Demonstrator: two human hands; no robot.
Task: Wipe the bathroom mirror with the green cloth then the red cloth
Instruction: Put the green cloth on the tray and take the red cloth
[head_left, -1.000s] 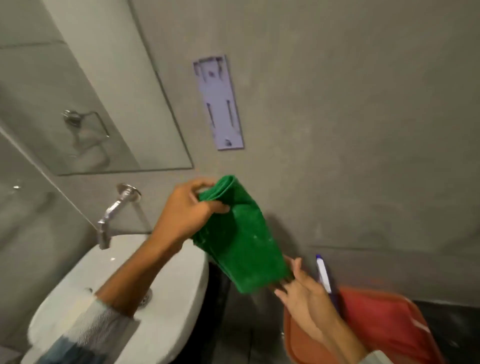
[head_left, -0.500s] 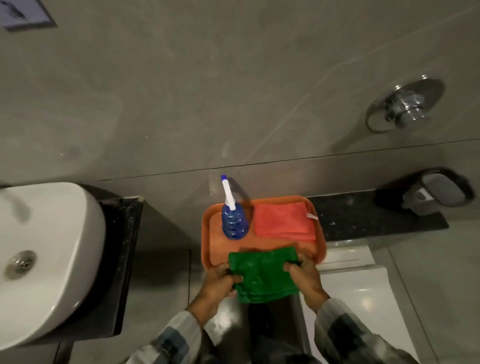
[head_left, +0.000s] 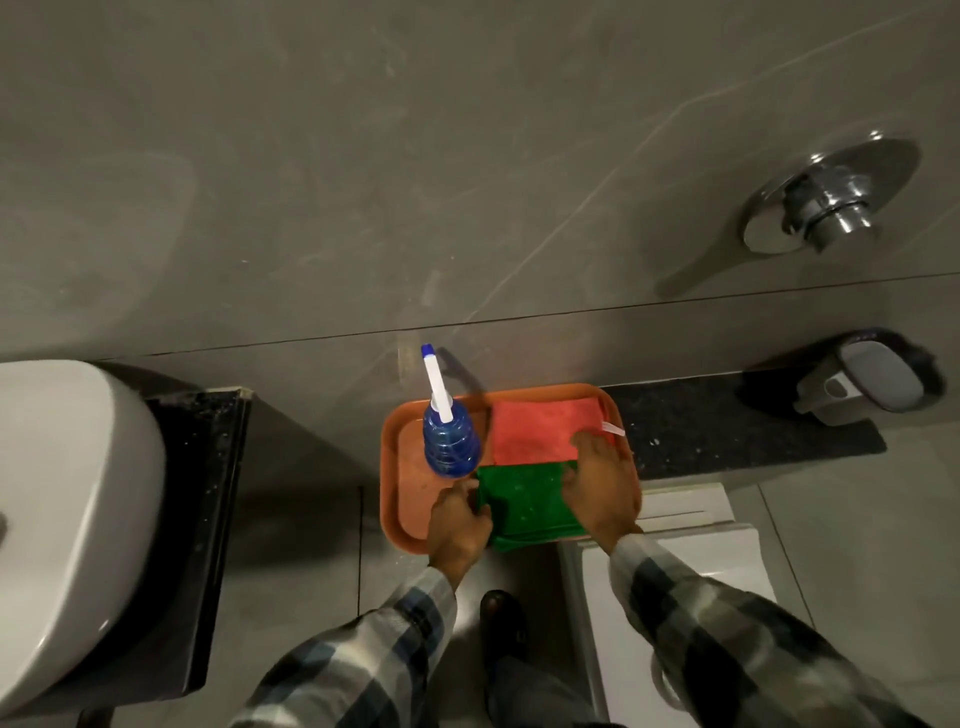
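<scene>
The folded green cloth (head_left: 524, 499) lies on the near part of an orange tray (head_left: 410, 499), its near edge hanging over the rim. My left hand (head_left: 460, 525) grips its left edge. My right hand (head_left: 597, 483) lies flat over its right side, with fingertips reaching onto the folded red cloth (head_left: 535, 431) at the tray's back right. A blue spray bottle (head_left: 448, 441) with a white nozzle stands at the tray's back left. The mirror is out of view.
The tray sits partly on a dark stone ledge (head_left: 727, 431) above a white toilet (head_left: 670, 582). A white basin (head_left: 62, 519) on a black counter is at left. A chrome flush valve (head_left: 826, 202) and a grey holder (head_left: 862, 379) hang on the tiled wall.
A second ago my left hand held the green cloth up by the mirror. The view swung down to the tray, and both hands have laid the cloth flat on it beside the red cloth.
</scene>
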